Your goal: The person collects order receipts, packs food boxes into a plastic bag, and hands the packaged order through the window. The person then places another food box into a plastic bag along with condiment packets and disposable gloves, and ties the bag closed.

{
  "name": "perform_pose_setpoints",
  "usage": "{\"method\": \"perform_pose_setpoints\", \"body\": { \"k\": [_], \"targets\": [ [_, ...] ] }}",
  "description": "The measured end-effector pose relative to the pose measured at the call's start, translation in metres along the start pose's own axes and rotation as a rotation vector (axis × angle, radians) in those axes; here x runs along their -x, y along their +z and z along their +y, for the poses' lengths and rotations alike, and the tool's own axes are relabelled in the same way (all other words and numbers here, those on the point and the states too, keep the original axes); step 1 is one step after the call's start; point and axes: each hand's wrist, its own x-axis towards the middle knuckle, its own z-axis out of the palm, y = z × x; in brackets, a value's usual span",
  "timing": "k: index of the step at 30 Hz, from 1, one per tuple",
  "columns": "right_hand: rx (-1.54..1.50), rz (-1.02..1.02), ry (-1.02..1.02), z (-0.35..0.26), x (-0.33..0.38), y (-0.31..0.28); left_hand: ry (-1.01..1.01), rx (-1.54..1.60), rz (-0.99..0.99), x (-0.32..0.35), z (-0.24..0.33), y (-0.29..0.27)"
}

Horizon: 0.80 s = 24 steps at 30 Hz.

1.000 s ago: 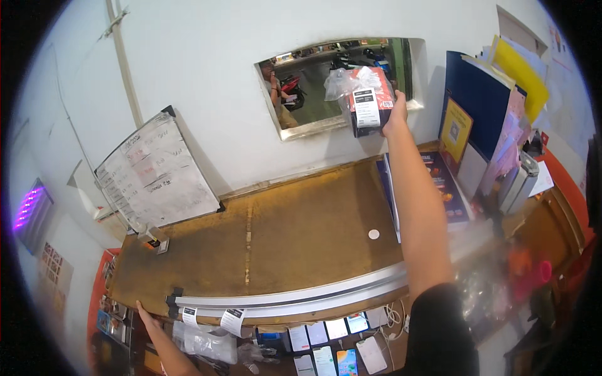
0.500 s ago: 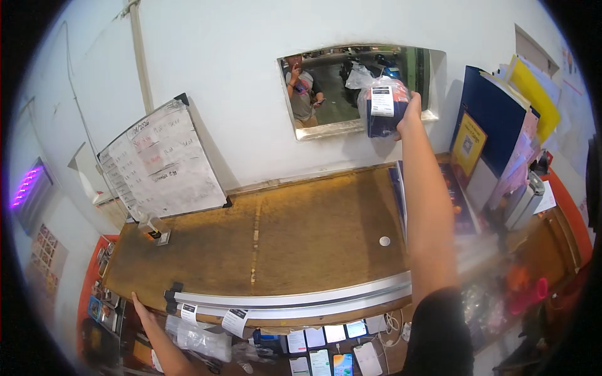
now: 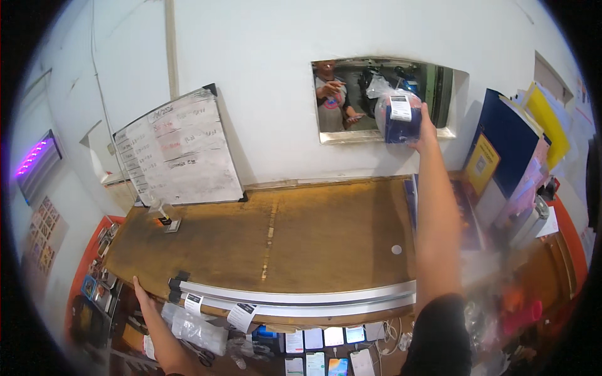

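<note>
My right hand (image 3: pixel 427 130) is stretched far forward, closed round the right side of a plastic-bagged package (image 3: pixel 401 128). The package is dark blue below and reddish above, with a white label on its front and the bag's top bunched up. It is held at the opening of a small wall window (image 3: pixel 342 135). Beyond the window stands a person (image 3: pixel 332 100), one hand raised and the other holding what looks like a phone. My left hand (image 3: pixel 140 293) rests at the front left edge of the wooden counter (image 3: pixel 332 238), fingers extended and holding nothing.
A whiteboard (image 3: pixel 182 150) leans on the wall at the left, near a small clear container (image 3: pixel 163 216). Folders (image 3: pixel 501 135) stand at the right. A metal rail (image 3: pixel 295 301) carries paper slips (image 3: pixel 241 316). Below are several phones (image 3: pixel 315 363), plastic packaging (image 3: pixel 200 332) and scissors (image 3: pixel 205 357).
The view has shifted, so the scene sits further right and slightly lower. The person outside has moved a raised hand away from the head. My right hand still holds the package at the window.
</note>
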Motion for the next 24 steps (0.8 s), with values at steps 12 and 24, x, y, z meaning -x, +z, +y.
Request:
{"method": "perform_pose_setpoints", "body": {
  "k": [12,24],
  "targets": [
    [0.103,-0.003,-0.046,0.002,0.009,0.016,-0.006,0.089,0.046,0.008,0.006,0.004],
    [0.810,0.482,-0.294,0.022,0.009,-0.039,0.055,0.109,0.032,0.033,0.017,0.010]
  ]
}}
